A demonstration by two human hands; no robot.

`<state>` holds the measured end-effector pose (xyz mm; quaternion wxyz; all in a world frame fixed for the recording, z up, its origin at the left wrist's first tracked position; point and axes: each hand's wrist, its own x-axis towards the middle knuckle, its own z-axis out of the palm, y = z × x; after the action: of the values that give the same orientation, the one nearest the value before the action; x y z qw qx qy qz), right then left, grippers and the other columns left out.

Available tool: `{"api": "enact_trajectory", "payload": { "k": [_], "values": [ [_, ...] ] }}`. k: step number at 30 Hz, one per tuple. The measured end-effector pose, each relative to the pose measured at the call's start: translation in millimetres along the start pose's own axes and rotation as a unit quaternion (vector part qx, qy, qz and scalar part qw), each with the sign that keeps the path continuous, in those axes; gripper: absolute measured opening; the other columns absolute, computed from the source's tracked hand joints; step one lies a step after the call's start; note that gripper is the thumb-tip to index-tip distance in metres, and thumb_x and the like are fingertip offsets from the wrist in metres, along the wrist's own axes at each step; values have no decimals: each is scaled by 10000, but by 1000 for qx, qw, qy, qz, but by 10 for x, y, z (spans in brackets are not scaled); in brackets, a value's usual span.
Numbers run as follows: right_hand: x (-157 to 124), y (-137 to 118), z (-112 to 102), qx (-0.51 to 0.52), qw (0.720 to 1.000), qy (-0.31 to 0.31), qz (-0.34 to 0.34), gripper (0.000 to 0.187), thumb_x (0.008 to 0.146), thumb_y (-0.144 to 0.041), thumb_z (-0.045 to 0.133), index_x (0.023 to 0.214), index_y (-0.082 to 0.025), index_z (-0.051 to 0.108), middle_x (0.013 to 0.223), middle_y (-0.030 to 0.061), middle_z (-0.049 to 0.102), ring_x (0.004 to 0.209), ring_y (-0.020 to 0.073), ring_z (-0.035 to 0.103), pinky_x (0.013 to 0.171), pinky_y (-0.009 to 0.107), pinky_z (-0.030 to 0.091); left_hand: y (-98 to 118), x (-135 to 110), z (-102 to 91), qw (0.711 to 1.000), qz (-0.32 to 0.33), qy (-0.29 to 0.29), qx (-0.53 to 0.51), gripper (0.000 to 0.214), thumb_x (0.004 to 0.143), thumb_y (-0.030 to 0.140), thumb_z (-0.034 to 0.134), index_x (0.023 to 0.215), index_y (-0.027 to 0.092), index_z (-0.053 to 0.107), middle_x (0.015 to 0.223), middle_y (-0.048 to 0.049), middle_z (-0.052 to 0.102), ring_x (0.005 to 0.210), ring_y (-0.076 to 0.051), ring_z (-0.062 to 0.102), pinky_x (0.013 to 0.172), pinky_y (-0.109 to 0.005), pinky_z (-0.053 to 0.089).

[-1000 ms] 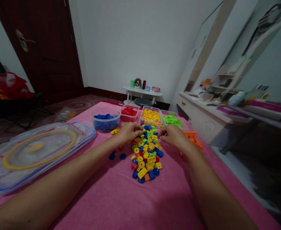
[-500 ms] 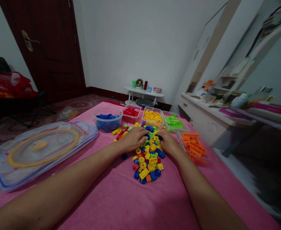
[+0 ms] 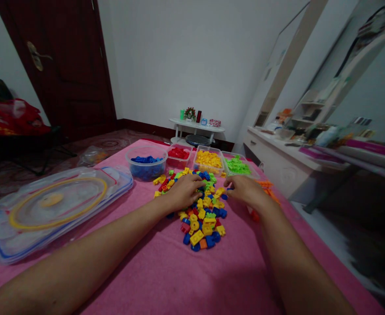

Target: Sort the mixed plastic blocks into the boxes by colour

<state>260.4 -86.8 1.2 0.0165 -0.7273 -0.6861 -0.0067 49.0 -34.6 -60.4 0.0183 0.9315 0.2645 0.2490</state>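
A heap of small plastic building bricks (image 3: pixel 208 203), mostly yellow, blue, green and red, lies on the pink cloth. Over its left side reaches my left hand (image 3: pixel 185 191), fingers curled, with a dark blue brick showing between thumb and fingers. My right hand (image 3: pixel 246 189) is just right of the heap, its fingertips pinched on a blue brick (image 3: pixel 230 189) that is mostly hidden. Beyond the heap stand a round tub of blue bricks (image 3: pixel 146 166) and boxes of red bricks (image 3: pixel 178 153), yellow bricks (image 3: pixel 208 159) and green bricks (image 3: pixel 237 165).
Orange bricks (image 3: pixel 267 188) lie to the right, partly behind my right forearm. Stacked clear lids (image 3: pixel 64 201) rest on the left of the pink cloth (image 3: pixel 153 280). A dressing table (image 3: pixel 277 153) stands to the right, and a small white shelf (image 3: pixel 197 125) is by the wall.
My right hand has moved right, off the edge of the heap, with the blue brick at its fingertips. My left hand has stayed nearly in place.
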Motion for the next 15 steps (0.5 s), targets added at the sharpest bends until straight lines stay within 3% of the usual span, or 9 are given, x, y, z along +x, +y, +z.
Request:
{"api": "enact_trajectory", "payload": {
  "k": [4, 7, 11, 15],
  "values": [
    [-99, -126, -115, -4, 994, -95, -62, 217, 631, -337, 696, 823, -236, 716, 839, 18, 699, 750, 167, 612, 575, 233, 362, 20, 3, 12, 1000, -11, -26, 9, 227, 851, 287, 541, 993, 204, 696, 1119, -81, 592, 1071, -223, 522, 954, -354, 397],
    [-183, -238, -150, -31, 987, -145, -61, 274, 546, -338, 764, 799, -241, 722, 810, 9, 701, 731, 172, 617, 560, 233, 366, 28, 1, -1, 1000, -11, -26, 3, 198, 806, 294, 602, 949, 203, 706, 1093, -77, 592, 1059, -224, 520, 942, -350, 406],
    [-244, -350, -106, -88, 985, -141, -40, 308, 528, -262, 751, 832, -226, 725, 863, 52, 705, 774, 212, 627, 576, 256, 386, 77, -8, -24, 1000, 0, -16, 9, 181, 756, 245, 630, 912, 191, 703, 1050, -77, 598, 1032, -224, 527, 901, -340, 422],
    [-229, -282, -63, -78, 989, -118, -50, 252, 543, -212, 697, 795, -225, 718, 802, 50, 698, 721, 213, 617, 547, 265, 368, 119, -8, -69, 1000, 9, -7, 23, 180, 755, 173, 572, 877, 180, 706, 987, -84, 624, 987, -232, 549, 859, -352, 428]
  ]
}}
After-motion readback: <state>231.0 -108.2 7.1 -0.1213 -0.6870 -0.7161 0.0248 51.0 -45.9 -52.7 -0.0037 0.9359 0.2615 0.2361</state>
